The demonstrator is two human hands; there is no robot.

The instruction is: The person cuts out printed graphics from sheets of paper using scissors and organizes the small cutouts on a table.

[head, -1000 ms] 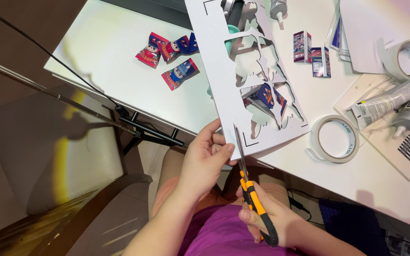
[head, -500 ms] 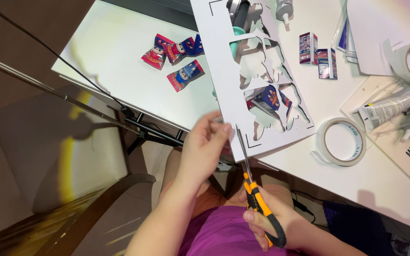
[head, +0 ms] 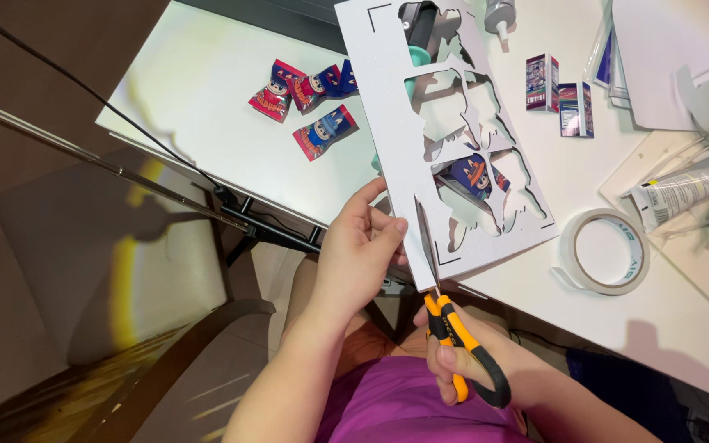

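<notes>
The left hand [head: 356,256] pinches the near edge of the white cut-out sheet [head: 395,123], which hangs over the white table's [head: 207,98] near edge. The right hand [head: 465,361] grips the orange scissors [head: 445,320], their blades cutting into the sheet. A tape roll [head: 605,250] lies just right of the sheet, colourful paper figures [head: 309,102] to its left.

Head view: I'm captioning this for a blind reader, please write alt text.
A right hand works orange-handled scissors into a white cut-out sheet that the left hand steadies at the edge of a white table; a tape roll lies nearby.
</notes>
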